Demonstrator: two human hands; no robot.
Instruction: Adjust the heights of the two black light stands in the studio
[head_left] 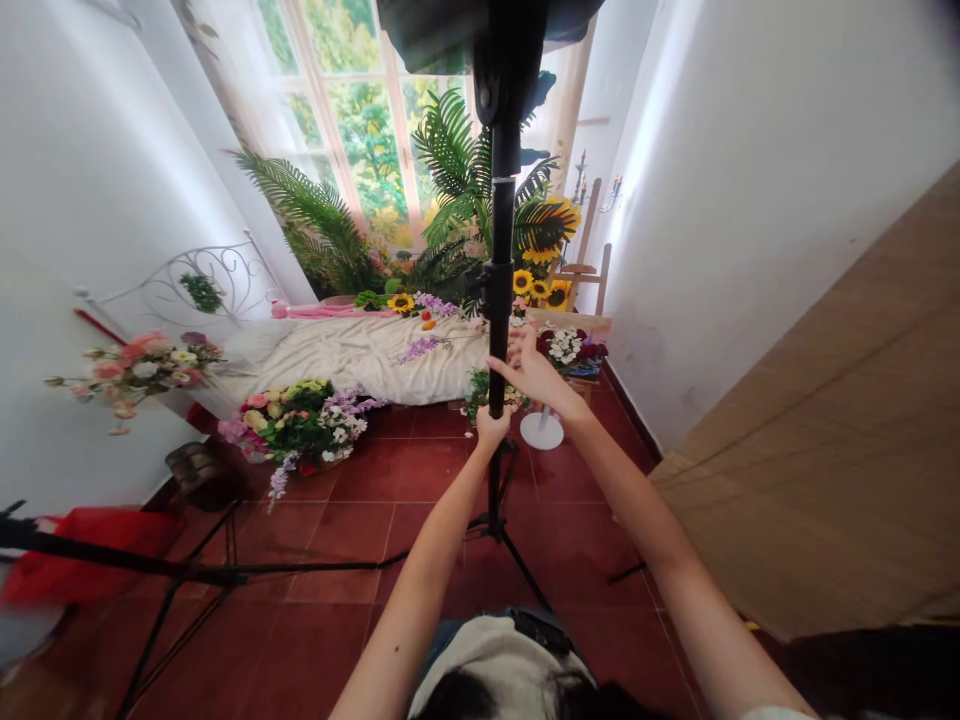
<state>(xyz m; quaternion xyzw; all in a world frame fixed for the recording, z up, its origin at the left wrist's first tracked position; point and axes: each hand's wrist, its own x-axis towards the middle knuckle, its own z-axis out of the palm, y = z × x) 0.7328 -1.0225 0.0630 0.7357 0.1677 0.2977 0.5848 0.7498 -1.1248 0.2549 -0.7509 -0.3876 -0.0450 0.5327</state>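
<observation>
A black light stand [502, 225] rises upright in front of me, its legs spread on the tiled floor. My left hand [493, 425] is wrapped round the lower part of its pole. Higher up, my right hand [529, 362] is at the pole's right side, fingers spread and the thumb against or just in front of the pole. A clamp collar [496, 280] sits on the pole above my right hand. At the top, a dark fixture [442, 35] is cut off by the frame's edge.
Behind the stand is a bed with a cream cover [352, 355]. Flower bunches [300, 425] stand before it, palm fronds [454, 150] and sunflowers [551, 225] behind. Another black stand [225, 575] spreads its legs at left. A wooden panel [825, 430] leans at right. A white round base [541, 432] rests on the floor.
</observation>
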